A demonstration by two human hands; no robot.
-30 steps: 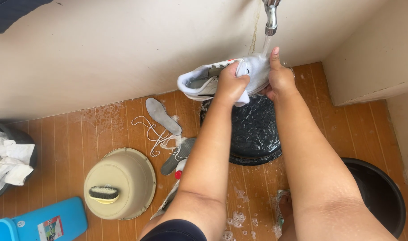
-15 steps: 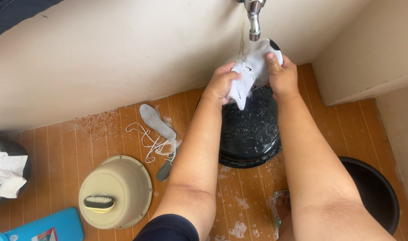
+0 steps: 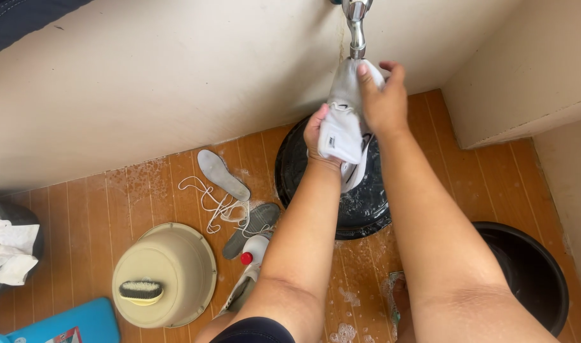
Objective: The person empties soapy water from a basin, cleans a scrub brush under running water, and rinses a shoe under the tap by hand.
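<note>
Two hands (image 3: 351,121) gripping white shoe (image 3: 342,127) | blue box (image 3: 61,321), bottom-left

Shoe (image 3: 342,130) under tap (image 3: 356,28), over basin (image 3: 303,184) — brush (image 3: 141,290) on upturned bowl (image 3: 176,254) left.

White sneaker (image 3: 342,130): I see one shoe, white fabric upper, wet, laces removed. Pose: stood on end, near vertical, one end up under the metal tap (image 3: 356,28), the other end hanging low. Position: held in the air above the black water-filled basin (image 3: 303,171), close to the wall.
</note>
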